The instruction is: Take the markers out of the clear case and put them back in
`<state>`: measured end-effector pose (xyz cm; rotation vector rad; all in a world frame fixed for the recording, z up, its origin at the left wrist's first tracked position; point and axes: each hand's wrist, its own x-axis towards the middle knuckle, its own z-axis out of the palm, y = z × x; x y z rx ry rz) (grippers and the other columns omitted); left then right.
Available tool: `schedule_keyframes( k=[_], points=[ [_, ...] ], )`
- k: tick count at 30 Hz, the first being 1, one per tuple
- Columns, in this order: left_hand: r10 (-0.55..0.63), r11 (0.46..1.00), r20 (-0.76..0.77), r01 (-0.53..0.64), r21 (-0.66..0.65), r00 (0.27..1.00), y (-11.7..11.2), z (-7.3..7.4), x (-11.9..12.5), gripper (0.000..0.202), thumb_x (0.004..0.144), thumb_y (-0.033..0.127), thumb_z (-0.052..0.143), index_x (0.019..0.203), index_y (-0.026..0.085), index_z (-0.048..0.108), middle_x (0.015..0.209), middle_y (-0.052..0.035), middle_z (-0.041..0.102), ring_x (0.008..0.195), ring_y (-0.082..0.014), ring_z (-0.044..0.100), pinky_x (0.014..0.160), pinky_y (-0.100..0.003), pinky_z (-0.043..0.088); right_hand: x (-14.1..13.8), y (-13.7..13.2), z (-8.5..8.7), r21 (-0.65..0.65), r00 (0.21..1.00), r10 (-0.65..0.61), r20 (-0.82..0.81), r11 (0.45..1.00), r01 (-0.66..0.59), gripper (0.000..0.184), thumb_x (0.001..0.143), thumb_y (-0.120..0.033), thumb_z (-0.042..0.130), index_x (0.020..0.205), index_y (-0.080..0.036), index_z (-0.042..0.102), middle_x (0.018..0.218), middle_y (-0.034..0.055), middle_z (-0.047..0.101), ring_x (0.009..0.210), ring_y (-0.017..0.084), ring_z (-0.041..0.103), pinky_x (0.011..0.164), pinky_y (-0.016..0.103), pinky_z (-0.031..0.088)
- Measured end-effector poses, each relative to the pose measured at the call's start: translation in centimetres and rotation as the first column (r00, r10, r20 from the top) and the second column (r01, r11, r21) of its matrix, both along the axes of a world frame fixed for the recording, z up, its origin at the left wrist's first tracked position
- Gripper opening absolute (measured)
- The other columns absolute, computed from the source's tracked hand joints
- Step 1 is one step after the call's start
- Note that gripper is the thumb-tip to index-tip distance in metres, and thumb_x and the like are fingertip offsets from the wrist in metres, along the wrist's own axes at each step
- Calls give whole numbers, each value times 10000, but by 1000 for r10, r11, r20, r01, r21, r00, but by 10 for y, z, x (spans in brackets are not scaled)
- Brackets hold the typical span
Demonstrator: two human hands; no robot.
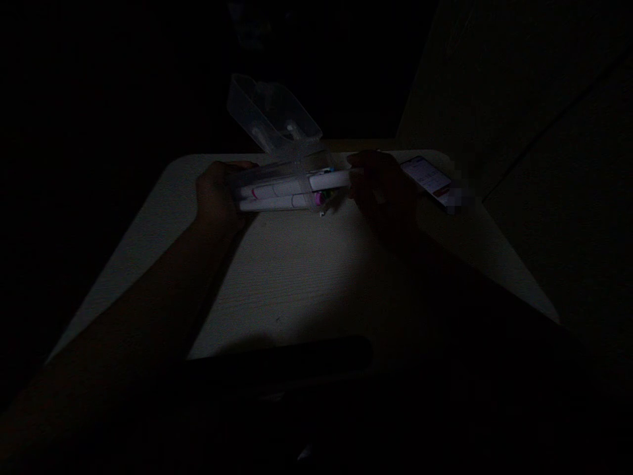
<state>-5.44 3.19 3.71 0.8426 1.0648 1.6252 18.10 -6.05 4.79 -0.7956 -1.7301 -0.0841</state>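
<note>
The scene is very dark. A clear plastic case [277, 181] lies on a pale table [297, 264], its lid [270, 115] tilted up behind it. Inside lie white markers [277, 198], one with a purple end. My left hand [215, 198] is closed around the case's left end. My right hand [380, 188] is at the case's right end, fingers pinched on the tip of a white marker [331, 178] that sticks out of the case.
A phone [428, 178] with a lit screen lies on the table right of my right hand. A dark flat object [297, 353] lies at the table's near edge. A wall rises at the right.
</note>
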Motion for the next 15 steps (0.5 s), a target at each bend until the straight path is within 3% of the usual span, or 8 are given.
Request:
schedule_keyframes(
  k=[5, 10, 15],
  points=[
    [-4, 998, -17, 3, -65, 1000, -1, 5, 1, 244, 809, 197, 415, 657, 139, 597, 678, -81, 590, 536, -159, 504, 532, -300, 386, 5, 7, -4, 2, 989, -83, 124, 997, 83, 428, 1022, -543, 427, 1132, -235, 702, 948, 27, 748, 775, 118, 688, 745, 261, 574],
    [16, 997, 7, -15, -80, 1000, -3, 8, 2, 231, 800, 175, 432, 655, 142, 608, 665, -75, 630, 549, -152, 527, 504, -272, 402, 5, 4, -1, 1, 993, -27, 112, 1000, 27, 454, 1050, -487, 382, 1096, -172, 705, 938, 41, 751, 758, 104, 685, 720, 239, 562],
    [16, 998, 15, -15, -67, 1000, -6, 9, 5, 250, 796, 183, 419, 625, 137, 595, 649, -72, 596, 520, -144, 520, 475, -268, 378, 5, 1, 2, 2, 993, -27, 119, 1000, 27, 410, 1045, -467, 414, 1091, -184, 708, 947, 41, 758, 789, 111, 691, 743, 249, 559]
  ],
)
